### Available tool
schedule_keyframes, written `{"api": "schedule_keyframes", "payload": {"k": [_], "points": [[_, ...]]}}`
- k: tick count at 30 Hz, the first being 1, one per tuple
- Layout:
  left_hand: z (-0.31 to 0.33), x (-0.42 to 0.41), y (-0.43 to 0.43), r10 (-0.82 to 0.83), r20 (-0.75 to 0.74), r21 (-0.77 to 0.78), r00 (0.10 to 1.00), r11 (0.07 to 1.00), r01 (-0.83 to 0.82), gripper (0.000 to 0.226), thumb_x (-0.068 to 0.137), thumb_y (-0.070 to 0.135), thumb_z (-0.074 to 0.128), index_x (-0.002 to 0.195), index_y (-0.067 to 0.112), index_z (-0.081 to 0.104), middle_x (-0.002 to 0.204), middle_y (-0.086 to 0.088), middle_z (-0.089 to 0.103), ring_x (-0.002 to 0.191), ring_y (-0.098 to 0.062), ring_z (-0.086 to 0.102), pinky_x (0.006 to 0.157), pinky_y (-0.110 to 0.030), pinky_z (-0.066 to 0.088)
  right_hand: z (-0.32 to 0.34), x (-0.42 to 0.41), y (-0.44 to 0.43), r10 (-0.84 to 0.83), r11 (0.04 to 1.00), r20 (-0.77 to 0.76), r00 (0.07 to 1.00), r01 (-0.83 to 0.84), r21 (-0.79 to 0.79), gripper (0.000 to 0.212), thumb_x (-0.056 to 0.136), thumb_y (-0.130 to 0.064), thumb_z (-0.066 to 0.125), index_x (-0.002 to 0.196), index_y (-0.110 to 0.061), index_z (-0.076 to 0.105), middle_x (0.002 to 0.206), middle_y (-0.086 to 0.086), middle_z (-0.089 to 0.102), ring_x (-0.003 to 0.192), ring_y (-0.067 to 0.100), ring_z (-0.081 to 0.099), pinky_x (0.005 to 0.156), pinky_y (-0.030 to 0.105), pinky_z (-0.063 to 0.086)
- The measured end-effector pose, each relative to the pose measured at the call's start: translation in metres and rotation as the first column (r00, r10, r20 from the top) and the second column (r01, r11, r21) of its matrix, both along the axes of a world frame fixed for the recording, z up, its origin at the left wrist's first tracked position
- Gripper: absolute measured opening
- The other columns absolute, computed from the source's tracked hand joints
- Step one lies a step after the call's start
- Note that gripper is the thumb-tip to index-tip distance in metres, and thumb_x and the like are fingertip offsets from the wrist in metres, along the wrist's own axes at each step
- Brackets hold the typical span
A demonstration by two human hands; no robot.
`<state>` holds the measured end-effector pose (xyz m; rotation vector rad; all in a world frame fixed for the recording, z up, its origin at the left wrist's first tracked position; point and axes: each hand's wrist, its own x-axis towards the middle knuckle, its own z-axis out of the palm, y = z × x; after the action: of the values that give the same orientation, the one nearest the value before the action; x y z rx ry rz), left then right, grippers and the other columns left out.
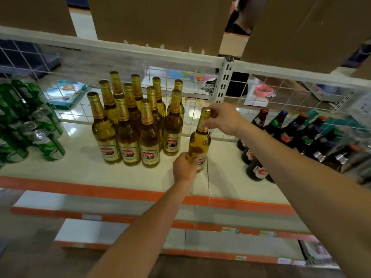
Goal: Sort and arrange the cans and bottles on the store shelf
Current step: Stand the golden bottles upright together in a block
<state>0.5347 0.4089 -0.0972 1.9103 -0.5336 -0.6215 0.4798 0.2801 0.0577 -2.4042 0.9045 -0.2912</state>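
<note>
A gold-foiled amber bottle (199,142) stands upright on the white shelf (80,167), apart from the others. My left hand (184,167) grips its base and label. My right hand (222,118) pinches its neck near the cap. Just to the left stands a tight cluster of several matching gold bottles (128,135) in rows. Stacked green cans (28,121) fill the shelf's far left. Dark bottles with coloured caps (291,141) crowd the right section.
A white wire grid (281,93) backs the shelf, with an upright post (223,81) at its middle. Cardboard boxes (156,21) sit on the shelf above. Orange-edged lower shelves (140,219) step out below. A person stands behind the rack at top.
</note>
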Motion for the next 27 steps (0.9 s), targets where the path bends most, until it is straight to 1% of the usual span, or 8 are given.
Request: {"api": "schedule_keyframes", "payload": {"k": [3, 6, 9, 12, 15, 18, 23, 27], "points": [[-0.001, 0.000, 0.009, 0.053, -0.025, -0.024, 0.998, 0.998, -0.054, 0.035, 0.094, 0.026, 0.064, 0.120, 0.003, 0.065, 0.119, -0.013, 0.068, 0.111, -0.027, 0.063, 0.082, -0.025, 0.041, 0.000, 0.011, 0.012, 0.014, 0.999, 0.019, 1.000, -0.013, -0.051, 0.030, 0.078, -0.024, 0.082, 0.100, -0.007, 0.071, 0.096, 0.008, 0.070, 0.089, 0.024, 0.063, 0.080, 0.038, 0.052], [-0.005, 0.006, 0.019, 0.124, -0.039, -0.047, 0.992, 0.991, -0.125, 0.036, 0.095, 0.028, 0.062, 0.120, 0.002, 0.066, 0.119, -0.013, 0.069, 0.112, -0.028, 0.063, 0.086, -0.028, 0.044, -0.002, 0.024, 0.024, 0.021, 0.996, 0.042, 0.999, -0.018, -0.087, 0.026, 0.078, -0.028, 0.081, 0.090, -0.008, 0.069, 0.089, 0.007, 0.067, 0.083, 0.023, 0.060, 0.069, 0.033, 0.044], [-0.003, 0.017, 0.029, 0.195, -0.085, -0.092, 0.977, 0.975, -0.202, 0.032, 0.096, 0.025, 0.062, 0.116, 0.001, 0.067, 0.118, -0.013, 0.070, 0.111, -0.028, 0.064, 0.085, -0.025, 0.042, 0.001, 0.041, 0.036, 0.023, 0.993, 0.045, 0.999, -0.018, -0.116, 0.021, 0.079, -0.030, 0.080, 0.079, -0.017, 0.063, 0.080, 0.000, 0.061, 0.073, 0.016, 0.054, 0.061, 0.030, 0.038], [-0.002, 0.031, 0.039, 0.234, -0.091, -0.119, 0.968, 0.962, -0.244, 0.026, 0.095, 0.021, 0.063, 0.111, 0.002, 0.069, 0.115, -0.012, 0.070, 0.110, -0.028, 0.063, 0.082, -0.023, 0.040, 0.003, 0.058, 0.046, 0.007, 0.995, 0.065, 0.998, -0.001, -0.095, 0.027, 0.080, -0.029, 0.079, 0.068, -0.024, 0.055, 0.071, -0.007, 0.053, 0.064, 0.007, 0.047, 0.055, 0.024, 0.033], [-0.003, 0.045, 0.045, 0.244, -0.112, -0.141, 0.963, 0.956, -0.258, 0.025, 0.095, 0.018, 0.063, 0.114, 0.003, 0.068, 0.119, -0.012, 0.068, 0.113, -0.027, 0.061, 0.088, -0.024, 0.039, -0.003, 0.076, 0.053, -0.017, 0.997, 0.082, 0.996, 0.023, -0.074, 0.019, 0.080, -0.029, 0.080, 0.084, -0.015, 0.068, 0.081, -0.002, 0.065, 0.073, 0.014, 0.059, 0.064, 0.029, 0.046], [-0.005, 0.055, 0.045, 0.238, -0.130, -0.142, 0.962, 0.956, -0.256, 0.024, 0.094, 0.018, 0.065, 0.113, 0.004, 0.068, 0.119, -0.011, 0.068, 0.114, -0.027, 0.061, 0.092, -0.026, 0.041, -0.008, 0.089, 0.058, -0.043, 0.995, 0.084, 0.996, 0.050, -0.087, 0.028, 0.079, -0.031, 0.080, 0.099, -0.013, 0.072, 0.093, 0.003, 0.070, 0.084, 0.021, 0.064, 0.076, 0.036, 0.052], [-0.009, 0.063, 0.041, 0.240, -0.121, -0.149, 0.963, 0.955, -0.257, 0.022, 0.092, 0.019, 0.067, 0.109, 0.006, 0.070, 0.113, -0.009, 0.071, 0.109, -0.026, 0.064, 0.095, -0.034, 0.048, -0.011, 0.096, 0.055, -0.104, 0.992, 0.100, 0.990, 0.110, -0.057, 0.030, 0.079, -0.033, 0.080, 0.101, -0.015, 0.072, 0.094, 0.001, 0.069, 0.086, 0.019, 0.063, 0.072, 0.029, 0.045], [-0.012, 0.062, 0.041, 0.262, -0.094, -0.140, 0.960, 0.952, -0.273, 0.019, 0.091, 0.021, 0.067, 0.103, 0.007, 0.071, 0.108, -0.008, 0.072, 0.104, -0.025, 0.065, 0.087, -0.031, 0.048, -0.009, 0.095, 0.058, -0.127, 0.990, 0.064, 0.990, 0.130, -0.051, 0.033, 0.082, -0.035, 0.078, 0.105, -0.014, 0.068, 0.093, -0.003, 0.062, 0.084, 0.015, 0.056, 0.070, 0.027, 0.038]]}}
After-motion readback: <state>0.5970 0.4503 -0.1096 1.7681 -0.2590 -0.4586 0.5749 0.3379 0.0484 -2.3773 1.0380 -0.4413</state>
